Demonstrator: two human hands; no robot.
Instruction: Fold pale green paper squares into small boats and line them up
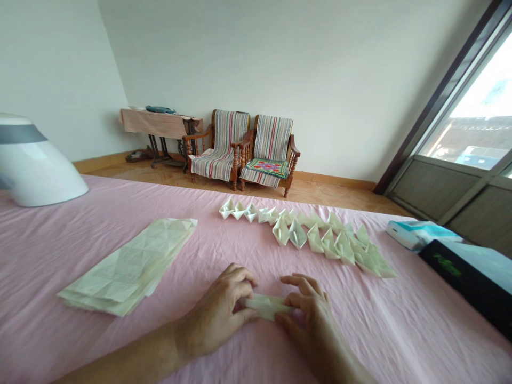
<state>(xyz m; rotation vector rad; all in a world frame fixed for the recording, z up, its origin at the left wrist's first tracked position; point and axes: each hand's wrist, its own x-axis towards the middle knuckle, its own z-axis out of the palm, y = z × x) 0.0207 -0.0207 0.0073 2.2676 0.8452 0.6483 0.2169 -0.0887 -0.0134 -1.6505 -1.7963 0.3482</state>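
Between my hands, low over the pink cloth, is a narrow folded strip of pale green paper (267, 306). My left hand (224, 306) pinches its left end between thumb and fingers. On the right end, my right hand (310, 309) has its thumb below and fingers above, also pinching. Beyond the hands stand rows of folded paper boats (316, 238), pale green and white, several of them nested close together. To the left lies a stack of creased pale green paper sheets (132, 261).
Pink cloth (200, 341) covers the surface. At the right are a black box (460, 282) and a white-and-teal packet (420, 233). A white rounded appliance (44, 165) stands at the far left. Two wooden armchairs (244, 152) and a cloth-covered sewing table (154, 122) are by the wall.
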